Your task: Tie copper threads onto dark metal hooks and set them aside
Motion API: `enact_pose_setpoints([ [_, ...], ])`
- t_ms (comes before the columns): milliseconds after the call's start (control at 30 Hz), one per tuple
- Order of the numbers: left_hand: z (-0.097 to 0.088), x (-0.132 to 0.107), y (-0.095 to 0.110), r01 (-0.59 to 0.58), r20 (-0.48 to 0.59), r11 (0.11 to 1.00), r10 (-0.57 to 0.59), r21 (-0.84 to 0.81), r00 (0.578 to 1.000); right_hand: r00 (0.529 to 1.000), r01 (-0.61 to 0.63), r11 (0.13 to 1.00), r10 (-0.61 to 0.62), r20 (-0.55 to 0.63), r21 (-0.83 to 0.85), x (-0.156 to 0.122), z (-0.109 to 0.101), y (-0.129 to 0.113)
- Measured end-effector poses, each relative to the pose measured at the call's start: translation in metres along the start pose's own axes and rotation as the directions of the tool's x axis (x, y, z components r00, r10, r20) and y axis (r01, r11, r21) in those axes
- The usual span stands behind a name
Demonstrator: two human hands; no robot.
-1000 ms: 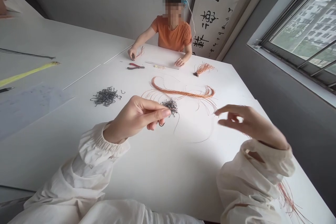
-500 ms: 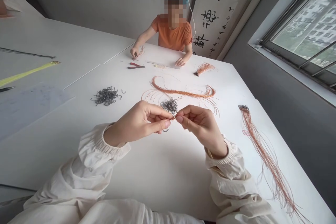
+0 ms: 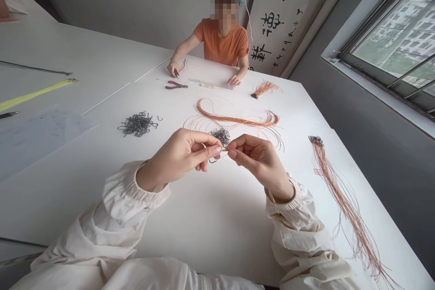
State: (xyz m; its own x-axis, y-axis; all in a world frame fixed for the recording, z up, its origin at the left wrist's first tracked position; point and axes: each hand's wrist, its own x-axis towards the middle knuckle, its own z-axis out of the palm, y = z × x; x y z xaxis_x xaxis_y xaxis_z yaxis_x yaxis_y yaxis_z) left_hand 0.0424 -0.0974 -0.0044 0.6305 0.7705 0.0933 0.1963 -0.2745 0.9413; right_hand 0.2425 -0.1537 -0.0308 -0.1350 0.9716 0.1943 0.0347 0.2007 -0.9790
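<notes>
My left hand [image 3: 183,156] pinches a dark fishing hook [image 3: 213,161], whose bend shows below the fingers. Opposite it, my right hand [image 3: 254,156] has thumb and forefinger closed on a thin orange line [image 3: 224,150], a short bit of which spans the small gap between both hands. Just beyond the fingertips sits a small pile of dark metal pieces [image 3: 220,137]. Farther off lies a curved bundle of orange lines [image 3: 234,120]. To the left is a heap of loose hooks [image 3: 137,124].
A bundle of hooks tied to orange lines [image 3: 340,195] runs down the right side of the white table [image 3: 210,235]. Across from me a person in an orange shirt [image 3: 222,41] works near red-handled pliers [image 3: 176,84]. Yellow lines [image 3: 37,94] and a plastic sheet [image 3: 44,140] lie left.
My left fingers have risen slightly and shifted with the hook, and its bend has moved a little up and left. My right hand stays nearly in place, still pinching.
</notes>
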Motion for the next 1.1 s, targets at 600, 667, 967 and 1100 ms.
enact_pose_setpoints([
  [600,0.005,-0.005,0.003,-0.332,-0.086,0.874,0.385,0.355,0.919,0.991,-0.064,0.945,0.022,0.130,0.321,0.006,-0.007,0.006],
  [667,0.005,-0.003,0.003,-0.400,-0.091,0.814,0.477,0.421,0.874,0.992,-0.068,0.949,0.030,0.127,0.308,0.006,-0.006,0.005],
  [967,0.003,-0.002,0.007,-0.487,-0.015,0.768,0.541,0.417,0.841,0.998,0.028,1.000,-0.028,-0.054,0.009,-0.005,0.007,-0.001],
  [1100,0.006,-0.003,0.009,-0.456,-0.022,0.777,0.516,0.435,0.857,0.988,0.086,0.992,-0.097,-0.118,-0.095,-0.009,0.013,-0.002],
])
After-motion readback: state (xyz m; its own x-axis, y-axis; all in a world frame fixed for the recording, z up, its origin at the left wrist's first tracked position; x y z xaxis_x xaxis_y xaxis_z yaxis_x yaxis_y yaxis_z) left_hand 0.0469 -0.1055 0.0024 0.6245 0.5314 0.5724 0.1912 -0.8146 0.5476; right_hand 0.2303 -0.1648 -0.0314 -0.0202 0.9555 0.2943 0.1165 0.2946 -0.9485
